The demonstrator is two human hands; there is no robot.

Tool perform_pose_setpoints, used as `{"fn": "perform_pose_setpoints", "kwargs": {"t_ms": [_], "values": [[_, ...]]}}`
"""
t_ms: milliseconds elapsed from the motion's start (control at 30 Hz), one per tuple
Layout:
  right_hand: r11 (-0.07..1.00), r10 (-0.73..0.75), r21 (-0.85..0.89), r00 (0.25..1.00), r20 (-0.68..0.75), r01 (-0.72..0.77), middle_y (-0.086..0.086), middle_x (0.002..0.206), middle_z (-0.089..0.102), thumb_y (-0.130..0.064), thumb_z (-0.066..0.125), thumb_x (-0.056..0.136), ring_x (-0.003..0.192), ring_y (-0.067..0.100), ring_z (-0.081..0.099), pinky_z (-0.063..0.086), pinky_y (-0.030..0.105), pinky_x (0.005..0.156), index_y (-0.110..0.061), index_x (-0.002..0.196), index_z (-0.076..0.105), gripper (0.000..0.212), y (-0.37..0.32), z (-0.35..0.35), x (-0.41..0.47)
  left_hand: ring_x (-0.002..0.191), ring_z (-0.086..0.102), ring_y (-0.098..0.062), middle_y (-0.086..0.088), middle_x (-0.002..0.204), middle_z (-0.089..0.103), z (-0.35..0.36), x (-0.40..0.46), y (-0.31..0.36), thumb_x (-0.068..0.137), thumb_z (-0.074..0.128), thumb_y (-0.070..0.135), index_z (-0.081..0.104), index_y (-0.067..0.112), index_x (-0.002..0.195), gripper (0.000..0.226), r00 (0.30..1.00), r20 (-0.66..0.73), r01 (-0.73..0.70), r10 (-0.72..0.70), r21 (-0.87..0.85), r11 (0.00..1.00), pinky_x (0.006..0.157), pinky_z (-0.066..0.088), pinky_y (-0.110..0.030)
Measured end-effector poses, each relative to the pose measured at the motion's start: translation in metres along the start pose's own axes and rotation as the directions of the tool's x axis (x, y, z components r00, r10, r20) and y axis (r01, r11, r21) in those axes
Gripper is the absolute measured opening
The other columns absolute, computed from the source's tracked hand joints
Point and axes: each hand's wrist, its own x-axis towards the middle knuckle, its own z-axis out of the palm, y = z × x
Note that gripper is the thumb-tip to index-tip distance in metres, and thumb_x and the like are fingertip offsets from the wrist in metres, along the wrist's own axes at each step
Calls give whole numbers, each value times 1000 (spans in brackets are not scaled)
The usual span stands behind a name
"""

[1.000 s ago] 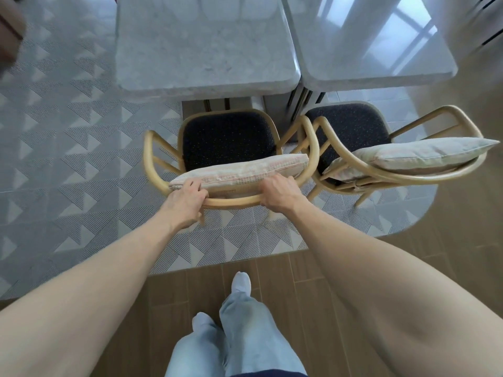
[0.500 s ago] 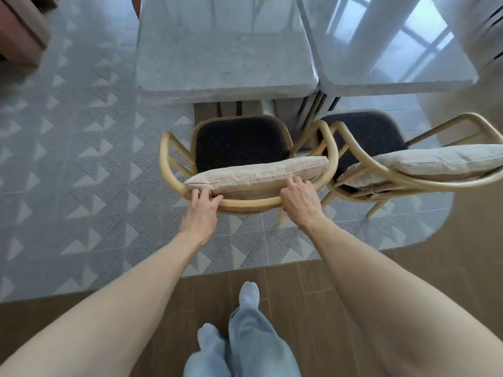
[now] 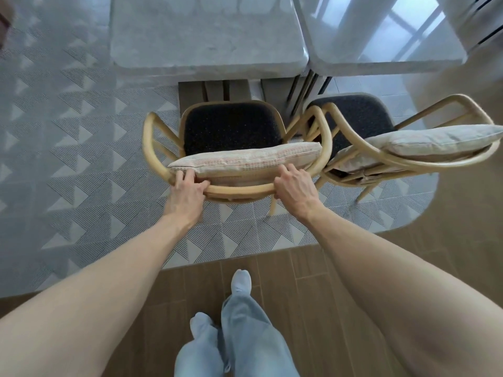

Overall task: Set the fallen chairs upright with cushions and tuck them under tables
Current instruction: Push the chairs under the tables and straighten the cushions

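At frame centre, the upright, cushioned rattan chair [image 3: 231,148] is being gripped at its backrest by the left hand [image 3: 187,194] and right hand [image 3: 295,189], untucked from the marble table [image 3: 206,36].

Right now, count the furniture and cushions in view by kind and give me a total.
Chairs: 2, the held chair and the right chair
Cushions: 2, the striped cushion and the pale cushion
Tables: 2, the left table and the right table
Total: 6

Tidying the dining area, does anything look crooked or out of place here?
Yes: the right chair stands angled beside the straight left chair, its cushion poking past the frame. Neither is tucked under the tables.
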Motion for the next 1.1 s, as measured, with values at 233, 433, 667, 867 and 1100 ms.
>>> {"fn": "perform_pose_setpoints", "kwargs": {"t_ms": [233,433,667,867,1100], "values": [[997,53,59,999,-1,-53,10,113,60,-26,61,98,106,24,56,51,37,84,-6,109,74,26,-4,-10,-7,127,38,-28,-11,131,43,-13,-5,-5,93,69,29,53,19,146,57,997,70,-15,17,-36,999,109,44,-48],[999,-9,-33,1000,13,9,12,106,60,-8,55,99,99,27,57,52,36,71,-2,103,74,19,-5,-5,-5,118,43,-29,-11,120,46,-1,-1,7,91,70,27,64,14,134,45,997,-10,76,-77,-108,991,103,49,-48],[991,-93,-95,995,48,97,14,101,60,-4,54,99,92,27,58,52,35,68,1,101,74,21,-1,-4,-3,118,42,-31,-14,121,47,7,2,-2,96,62,28,63,14,134,41,1000,-7,-7,7,102,995,98,54,-45],[975,-162,-143,985,56,168,14,102,61,-2,53,99,93,28,59,52,36,67,1,103,72,20,4,3,-3,121,41,-32,-13,122,47,10,-1,-2,95,64,25,65,13,131,38,999,2,45,-45,72,996,101,52,-46],[938,64,329,987,145,-109,13,103,71,-19,65,92,96,31,68,55,41,76,-7,96,69,13,-1,-43,-8,128,53,-23,-3,134,59,-28,-26,36,93,70,35,58,21,140,51,978,72,207,-194,-407,890,104,41,-34]]}}
